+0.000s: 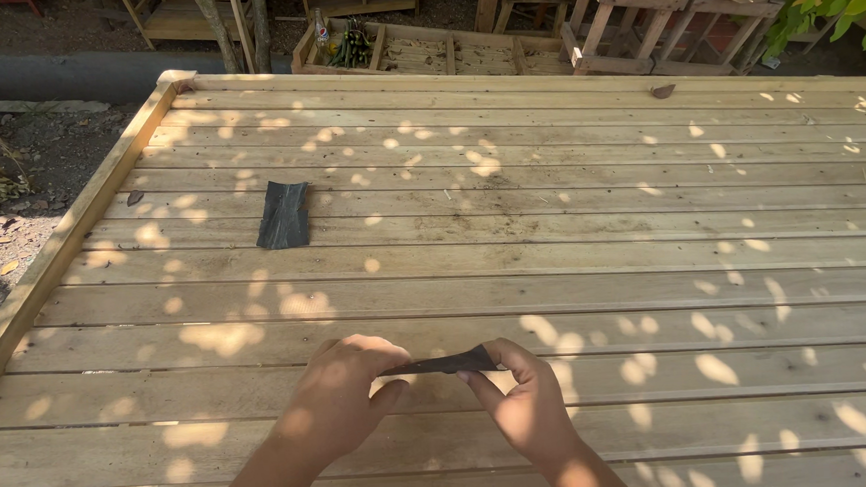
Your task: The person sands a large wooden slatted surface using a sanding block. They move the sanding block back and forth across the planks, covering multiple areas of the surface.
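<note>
**Both hands pinching one dark strip over the planks**

We hold a small dark strip [447,363], sandpaper by the look of it, stretched between our two hands. The left hand [347,394] pinches its left end between thumb and fingers; the right hand [523,398] grips the right end the same way. The strip hangs just above the slatted wooden platform [553,236], touching neither board nor anything else.

Ahead of the left hand and well apart from it lies a second dark sheet [283,215], flat on the planks.

Our judgement of the risks: the strip is thin and pulled taut, so a harder tug from either hand could tear it or slip it out of one pinch. If it dropped edge-on, it might lodge in a gap between planks just below the hands. The dappled sun also makes dark things hard to pick out.

Counted: two hands, two dark sheets (one held, one lying), one platform. Far beyond the hands stand several wooden crates [629,11] and one bottle [321,30]; how many crates, we cannot tell.
</note>
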The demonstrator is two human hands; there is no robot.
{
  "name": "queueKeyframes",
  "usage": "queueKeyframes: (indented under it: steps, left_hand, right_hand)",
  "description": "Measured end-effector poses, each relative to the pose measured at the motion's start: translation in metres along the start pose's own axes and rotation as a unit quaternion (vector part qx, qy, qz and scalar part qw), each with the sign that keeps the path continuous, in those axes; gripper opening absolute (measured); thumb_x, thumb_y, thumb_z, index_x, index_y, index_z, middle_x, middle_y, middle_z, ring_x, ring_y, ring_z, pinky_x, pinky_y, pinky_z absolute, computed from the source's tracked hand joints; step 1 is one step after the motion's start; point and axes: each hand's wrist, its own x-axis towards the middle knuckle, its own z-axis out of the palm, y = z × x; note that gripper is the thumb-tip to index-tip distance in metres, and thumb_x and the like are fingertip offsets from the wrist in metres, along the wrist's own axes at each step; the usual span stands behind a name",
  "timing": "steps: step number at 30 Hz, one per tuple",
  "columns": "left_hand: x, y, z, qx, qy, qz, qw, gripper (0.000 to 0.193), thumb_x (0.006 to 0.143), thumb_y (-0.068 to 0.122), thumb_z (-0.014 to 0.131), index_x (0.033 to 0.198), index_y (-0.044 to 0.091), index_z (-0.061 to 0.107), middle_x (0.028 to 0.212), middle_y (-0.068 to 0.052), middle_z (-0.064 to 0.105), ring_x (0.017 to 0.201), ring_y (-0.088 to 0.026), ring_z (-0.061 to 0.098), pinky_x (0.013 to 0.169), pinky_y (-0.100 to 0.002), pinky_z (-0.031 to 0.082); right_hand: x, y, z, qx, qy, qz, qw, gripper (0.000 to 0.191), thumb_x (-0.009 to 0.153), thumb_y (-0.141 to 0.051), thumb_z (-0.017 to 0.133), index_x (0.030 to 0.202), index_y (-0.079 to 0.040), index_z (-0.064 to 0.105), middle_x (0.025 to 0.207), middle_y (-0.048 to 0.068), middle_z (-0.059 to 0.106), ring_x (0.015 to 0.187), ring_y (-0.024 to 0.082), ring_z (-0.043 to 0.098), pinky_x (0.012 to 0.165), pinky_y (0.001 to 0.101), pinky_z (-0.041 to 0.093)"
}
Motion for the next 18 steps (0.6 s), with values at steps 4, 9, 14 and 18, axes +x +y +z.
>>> queueKeyframes:
  steps: [4, 9, 14, 18]
  left_hand:
    - [-0.011, -0.017, 0.014, 0.124, 0.112, 0.145, 0.975, 0.009, 0.082, 0.014, 0.072, 0.090, 0.012, 0.074, 0.092, 0.001, 0.072, 0.097, -0.022, 0.065, 0.094, -0.041, 0.045]
    - [-0.010, -0.015, 0.038, 0.255, 0.060, 0.212, 0.941, 0.011, 0.073, 0.009, 0.071, 0.084, 0.009, 0.069, 0.087, -0.004, 0.065, 0.093, -0.025, 0.061, 0.093, -0.041, 0.045]
    - [-0.001, -0.001, 0.045, 0.142, 0.066, 0.200, 0.967, 0.006, 0.082, 0.013, 0.072, 0.086, 0.011, 0.069, 0.092, -0.002, 0.066, 0.097, -0.022, 0.061, 0.097, -0.040, 0.044]
    - [-0.008, -0.021, 0.032, 0.133, 0.174, 0.195, 0.956, 0.024, 0.080, 0.016, 0.074, 0.103, 0.009, 0.071, 0.111, -0.004, 0.069, 0.112, -0.024, 0.061, 0.099, -0.044, 0.042]
  right_hand:
    - [-0.009, -0.009, -0.008, -0.217, -0.013, -0.191, 0.957, 0.053, 0.068, -0.019, 0.089, 0.115, -0.006, 0.068, 0.114, 0.011, 0.072, 0.109, 0.031, 0.065, 0.097, 0.0436, 0.048]
    - [-0.015, -0.036, -0.008, -0.348, 0.082, -0.308, 0.882, 0.094, 0.054, -0.025, 0.093, 0.138, -0.007, 0.054, 0.137, 0.022, 0.057, 0.123, 0.042, 0.051, 0.103, 0.0551, 0.035]
    - [0.000, -0.029, 0.008, -0.371, -0.147, -0.141, 0.906, 0.071, 0.086, -0.019, 0.064, 0.154, -0.021, 0.043, 0.150, 0.008, 0.056, 0.136, 0.030, 0.054, 0.109, 0.0417, 0.044]
    - [0.021, 0.019, -0.011, -0.472, -0.200, 0.057, 0.857, 0.071, 0.098, -0.006, 0.043, 0.162, -0.037, 0.036, 0.161, 0.001, 0.042, 0.138, 0.025, 0.048, 0.110, 0.0402, 0.042]
